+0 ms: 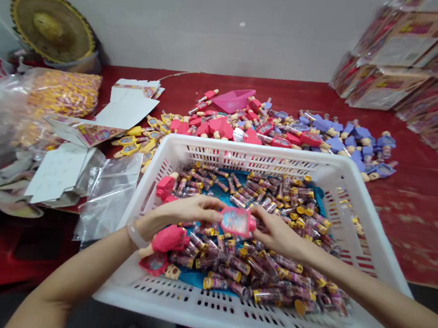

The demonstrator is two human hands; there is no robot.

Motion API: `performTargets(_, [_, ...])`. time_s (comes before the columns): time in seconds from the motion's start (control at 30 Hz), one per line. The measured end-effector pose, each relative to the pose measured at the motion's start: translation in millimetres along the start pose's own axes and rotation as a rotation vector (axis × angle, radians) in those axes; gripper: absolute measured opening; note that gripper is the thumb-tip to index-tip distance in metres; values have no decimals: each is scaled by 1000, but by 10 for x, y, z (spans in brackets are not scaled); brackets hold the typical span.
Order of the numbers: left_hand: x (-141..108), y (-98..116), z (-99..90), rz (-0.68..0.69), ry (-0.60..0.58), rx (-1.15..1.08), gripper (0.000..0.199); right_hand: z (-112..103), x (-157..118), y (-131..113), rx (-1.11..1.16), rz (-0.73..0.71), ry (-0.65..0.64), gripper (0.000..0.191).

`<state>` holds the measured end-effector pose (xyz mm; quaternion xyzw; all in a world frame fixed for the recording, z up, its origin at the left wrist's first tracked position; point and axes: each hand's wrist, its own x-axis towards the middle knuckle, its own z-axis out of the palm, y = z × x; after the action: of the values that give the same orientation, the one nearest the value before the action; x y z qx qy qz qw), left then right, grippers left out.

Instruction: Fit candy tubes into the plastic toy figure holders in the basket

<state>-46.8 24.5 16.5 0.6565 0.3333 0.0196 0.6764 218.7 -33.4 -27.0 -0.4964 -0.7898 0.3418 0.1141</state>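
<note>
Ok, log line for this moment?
left hand: pink plastic pack | right hand: same pack | below: white plastic basket

Left hand (186,211) and right hand (280,235) hold a pink pack (237,222).

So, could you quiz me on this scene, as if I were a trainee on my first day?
1. True or false: both the left hand and the right hand are touching the pink plastic piece.
2. Multiple choice: what colour are the caps on the small tubes in the white plastic basket? A) yellow B) green
3. What is around the left wrist?

Key: 1. True. 2. A. 3. A pale band.
</note>
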Motion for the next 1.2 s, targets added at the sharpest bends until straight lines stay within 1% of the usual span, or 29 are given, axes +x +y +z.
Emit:
performTargets(0.03, [-3,8,89,-4,-46,5,42,-17,-78,-21,35,-24,29,26])
performTargets(0.1, [-16,18,236,-27,-93,60,37,-16,-190,-70,53,-33,80,27])
performTargets(0.17, [-43,32,301,-48,-110,72,34,-15,-244,-108,41,-18,101,27])
performTargets(0.27, [-77,73,247,-45,-91,-81,32,-49,-261,-119,33,-11,91,30])
performTargets(0.33, [-76,108,187,-14,-18,-188,30,-70,-260,-101,32,-38,80,31])
performTargets(0.4, [-60,137,170,21,52,-187,31,-67,-262,-78,17,-96,87,32])
performTargets(0.47, [-41,152,212,29,76,-72,37,-39,-270,-65,-33,-157,115,34])
performTargets(0.53, [-36,159,285,11,83,96,43,-4,-285,-66,-113,-218,147,35])
performTargets(0.63, [-60,171,371,-9,116,337,43,27,-311,-82,-203,-308,166,36])
performTargets(0.73, [-100,191,389,29,127,530,41,11,-337,-106,-195,-380,159,36])
performTargets(0.8, [-121,192,380,70,125,660,40,-24,-353,-132,-100,-374,121,35])
performTargets(0.87, [-134,170,373,123,113,770,36,-66,-365,-164,33,-315,36,32])
performTargets(0.93, [-138,128,376,188,97,827,33,-95,-374,-194,115,-250,-55,29])
performTargets(1.0, [-132,85,390,221,86,836,34,-99,-383,-215,109,-233,-94,28])
performTargets(1.07, [-118,58,415,200,77,801,36,-76,-398,-226,33,-281,-83,27])
performTargets(1.13, [-101,50,449,140,59,688,38,-43,-422,-236,-83,-351,-47,26])
performTargets(1.2, [-89,53,489,83,35,484,40,-24,-453,-254,-193,-397,-6,26])
